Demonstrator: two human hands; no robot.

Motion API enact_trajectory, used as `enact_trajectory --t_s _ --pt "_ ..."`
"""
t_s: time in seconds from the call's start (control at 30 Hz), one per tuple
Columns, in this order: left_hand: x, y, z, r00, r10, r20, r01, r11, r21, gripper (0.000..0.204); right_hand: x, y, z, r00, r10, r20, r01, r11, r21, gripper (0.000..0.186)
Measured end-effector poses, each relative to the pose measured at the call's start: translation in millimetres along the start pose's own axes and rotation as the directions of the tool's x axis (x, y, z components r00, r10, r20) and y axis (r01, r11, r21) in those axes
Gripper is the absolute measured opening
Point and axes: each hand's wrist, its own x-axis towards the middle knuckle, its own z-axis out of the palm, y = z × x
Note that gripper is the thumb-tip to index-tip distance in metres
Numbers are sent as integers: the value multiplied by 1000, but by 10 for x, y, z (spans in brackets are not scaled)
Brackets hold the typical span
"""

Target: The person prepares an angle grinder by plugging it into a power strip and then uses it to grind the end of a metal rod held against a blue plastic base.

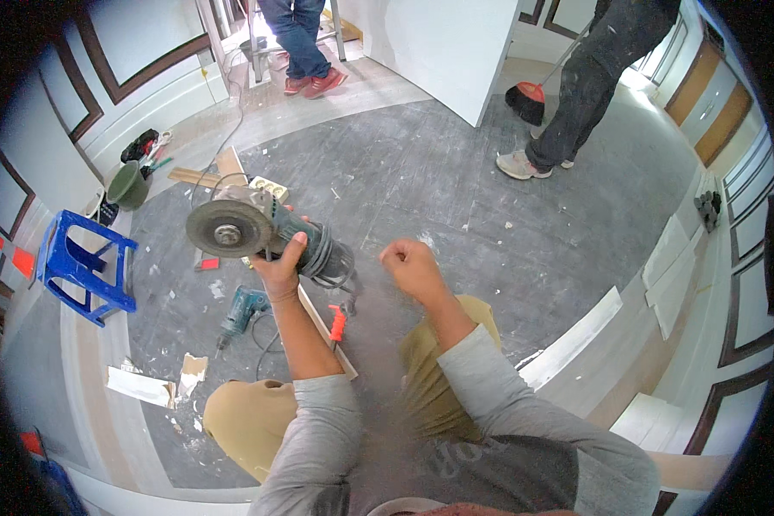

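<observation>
Clock centred on the grinder, 12 = straight out from the wearer.

Angle grinder (285,225): up off the floor (439,198), left of centre, in the left hand (279,273). Left fingers wrapped round the body, thumb across it. Disc (227,234) is fitted, clear of any workpiece, crisp-edged, so I'd judge it's not spinning. Cord (325,252) looks looped against the body; plug end not visible.

Right hand (411,268) at 4 o'clock, apart from the tool, fingers curled in on themselves. Can't tell if they pinch anything.

Progress, my read: tool in hand and disc on = done. Cord not yet unwound, nothing being cut. Finished cuts: can't confirm.

Around it: power strip (269,188) at 12, near; wood offcuts (193,177) at 10; blue stool (90,267) at 9; drill (243,311) lying at 6-7; orange-handled tool (338,325) at 5. Broken white scraps (142,386) at 8, floor littered with chips, so cleanup's still open. Co-worker in dark trousers (576,95) at 2, broom (526,101) beside them.
</observation>
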Motion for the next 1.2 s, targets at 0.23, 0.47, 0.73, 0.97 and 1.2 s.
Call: enact_trajectory --t_s 0.23,0.47,0.73,0.97,1.2 --pt "-37 -12 250 987 71 -142 -100 973 -208 54 22 67 -52 951 253 177 -289 931 225 28" --pt "111 -73 -18 940 -55 -337 -113 881 -459 48 -12 -53 -140 874 257 413 -419 828 373 34" --pt "73 -35 -213 907 -132 -399 -95 860 -501 51 -97 -157 103 906 -50 420 -314 588 745 31" --pt "7 -239 -222 909 -135 -394 -79 872 -482 44 -71 -204 230 987 5 159 -133 577 806 23" --pt "10 -330 -191 931 -110 -349 -77 874 -480 45 -49 -150 309 996 10 94 -84 533 842 23"
